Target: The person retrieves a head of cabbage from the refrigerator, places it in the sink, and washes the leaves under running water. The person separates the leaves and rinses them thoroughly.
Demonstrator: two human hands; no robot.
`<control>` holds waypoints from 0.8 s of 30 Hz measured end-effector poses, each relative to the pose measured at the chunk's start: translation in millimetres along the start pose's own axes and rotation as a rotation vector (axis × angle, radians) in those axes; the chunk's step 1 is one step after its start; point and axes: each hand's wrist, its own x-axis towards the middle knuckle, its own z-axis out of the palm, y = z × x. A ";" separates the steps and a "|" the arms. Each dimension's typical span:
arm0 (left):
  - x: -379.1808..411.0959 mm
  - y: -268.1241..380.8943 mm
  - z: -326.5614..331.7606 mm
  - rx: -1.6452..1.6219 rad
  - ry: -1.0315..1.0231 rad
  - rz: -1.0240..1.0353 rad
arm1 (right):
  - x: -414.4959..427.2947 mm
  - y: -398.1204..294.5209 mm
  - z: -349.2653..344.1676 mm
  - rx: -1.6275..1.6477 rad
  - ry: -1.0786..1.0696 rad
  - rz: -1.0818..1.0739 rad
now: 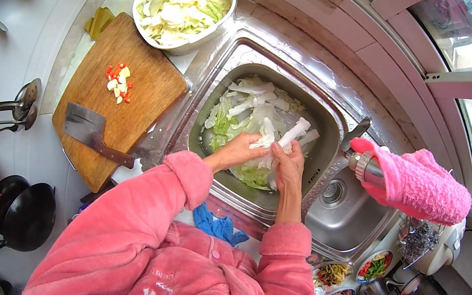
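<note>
Both hands are over the larger sink basin, close together. My left hand pinches a pale cabbage leaf between thumb and fingers. Beside it, my right hand grips the white rib of a cabbage leaf. Whether the two hands hold one leaf or two cannot be made out. Below them, more torn cabbage leaves, white and light green, lie in water in the basin. My fingers partly hide the leaves under them.
A white tub of torn cabbage stands behind the wooden cutting board. On the board lie a cleaver and chopped garlic and red chili. Right of the basin are a faucet draped with a pink towel and a smaller basin.
</note>
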 end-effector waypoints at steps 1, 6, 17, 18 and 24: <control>0.9 -3.5 2.4 -0.005 0.006 -0.005 | 3.8 5.8 -2.2 -0.015 0.009 -0.049; 12.3 -22.4 25.7 -0.119 0.488 -0.007 | 3.4 27.6 17.7 -0.058 0.310 -0.306; -2.7 24.7 -42.8 0.374 0.656 0.203 | -21.3 16.5 -52.7 -0.369 0.461 -0.476; -4.6 28.7 -52.4 0.459 0.637 0.205 | -22.5 13.6 -48.7 -0.435 0.448 -0.504; -14.3 29.0 -59.1 0.822 0.490 -0.082 | -22.6 -2.3 0.2 -0.211 0.123 -0.116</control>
